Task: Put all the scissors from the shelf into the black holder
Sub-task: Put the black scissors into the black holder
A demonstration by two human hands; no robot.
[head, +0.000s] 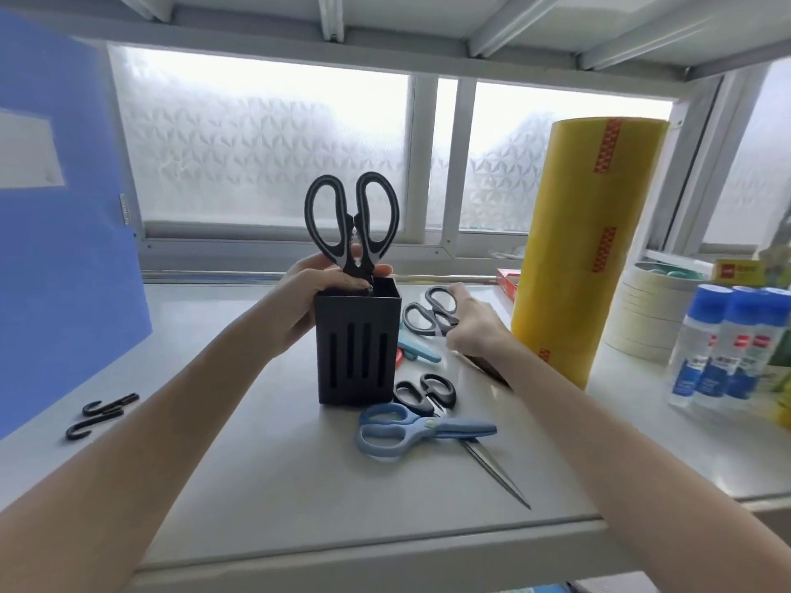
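Left hand [314, 293] grips black holder [358, 348] rim, steadying it around upright kitchen scissors [352, 224]; right hand [473, 325] pinches grey scissors [430, 312] for lifting

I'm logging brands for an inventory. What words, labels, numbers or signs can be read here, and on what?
None can be read.
Yellow roll: red printed strips, too blurred.
Glue bottles: red and blue labels, too small.
Yellow box: red mark, illegible.
Blue folder: pale label, no text visible.
Black holder: no markings.
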